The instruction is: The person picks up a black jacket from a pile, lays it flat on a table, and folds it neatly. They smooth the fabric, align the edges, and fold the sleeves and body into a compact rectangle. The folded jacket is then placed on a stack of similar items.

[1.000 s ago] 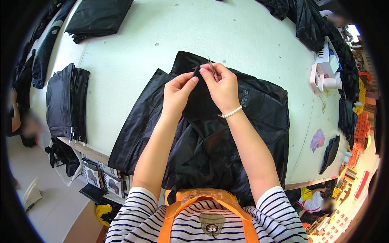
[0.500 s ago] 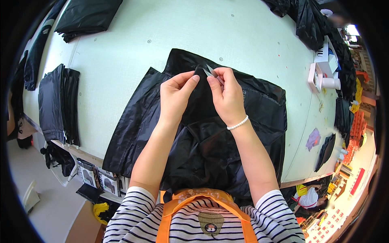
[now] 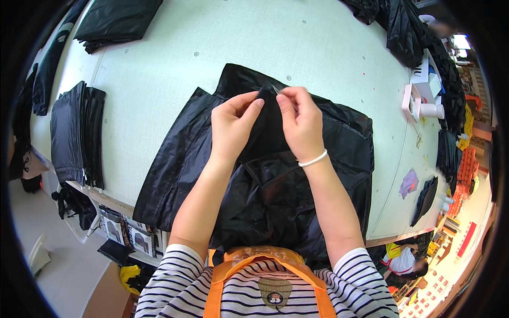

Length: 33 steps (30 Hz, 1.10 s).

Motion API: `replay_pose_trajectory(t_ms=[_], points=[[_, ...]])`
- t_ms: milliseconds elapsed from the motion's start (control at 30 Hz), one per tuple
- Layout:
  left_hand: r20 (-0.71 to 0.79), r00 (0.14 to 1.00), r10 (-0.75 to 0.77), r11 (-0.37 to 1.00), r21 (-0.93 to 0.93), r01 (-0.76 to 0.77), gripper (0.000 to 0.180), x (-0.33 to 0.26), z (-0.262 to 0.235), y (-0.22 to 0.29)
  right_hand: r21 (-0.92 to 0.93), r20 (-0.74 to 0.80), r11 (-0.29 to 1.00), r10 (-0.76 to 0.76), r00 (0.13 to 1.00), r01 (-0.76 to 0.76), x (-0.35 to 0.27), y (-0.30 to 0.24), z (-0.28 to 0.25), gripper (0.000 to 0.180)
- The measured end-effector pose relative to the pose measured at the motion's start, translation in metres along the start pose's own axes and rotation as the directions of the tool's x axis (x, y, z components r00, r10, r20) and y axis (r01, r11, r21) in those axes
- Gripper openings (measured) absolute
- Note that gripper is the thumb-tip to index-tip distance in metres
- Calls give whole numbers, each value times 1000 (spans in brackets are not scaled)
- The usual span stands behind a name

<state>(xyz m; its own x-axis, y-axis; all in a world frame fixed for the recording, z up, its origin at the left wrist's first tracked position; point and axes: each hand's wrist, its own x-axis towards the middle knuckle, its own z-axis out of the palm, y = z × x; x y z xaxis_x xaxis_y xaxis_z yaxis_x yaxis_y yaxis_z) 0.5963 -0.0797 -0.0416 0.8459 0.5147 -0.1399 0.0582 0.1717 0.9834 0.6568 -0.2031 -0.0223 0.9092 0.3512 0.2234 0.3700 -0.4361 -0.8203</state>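
Since the earlier frames both hands have stayed together over the cloth, and the fold between them is now lifted a little higher, with the fingers closer.

In the head view, the left hand pinches a raised fold of the shiny black thin-fabric garment between thumb and fingers. The right hand, with a white bead bracelet at the wrist, is clenched on a small thin metal tool, whose tip shows just above the fold; I cannot tell what kind of tool it is. The garment lies spread on the pale green flat table, directly under the grip and reaching toward the person's body.

Well to the left of the grip is a stack of folded black fabric pieces. Far to the right of the grip stands a small white box-like device.
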Motion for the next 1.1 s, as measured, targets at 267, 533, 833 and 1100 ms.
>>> replay_pose_trajectory(t_ms=[267,533,833,1100], points=[[151,712,686,512,595,-619,15,-3,2,-1,368,309,837,302,902,-406,18,-3,-15,22],[249,633,733,418,570,-708,16,-10,4,-2,341,415,744,430,802,-575,5,-7,-25,22],[254,568,783,382,524,-761,19,-16,6,-8,436,307,675,510,803,-595,-36,18,-32,22],[310,577,756,379,511,-772,22,-20,8,2,128,242,957,226,944,-262,-35,7,-55,19]])
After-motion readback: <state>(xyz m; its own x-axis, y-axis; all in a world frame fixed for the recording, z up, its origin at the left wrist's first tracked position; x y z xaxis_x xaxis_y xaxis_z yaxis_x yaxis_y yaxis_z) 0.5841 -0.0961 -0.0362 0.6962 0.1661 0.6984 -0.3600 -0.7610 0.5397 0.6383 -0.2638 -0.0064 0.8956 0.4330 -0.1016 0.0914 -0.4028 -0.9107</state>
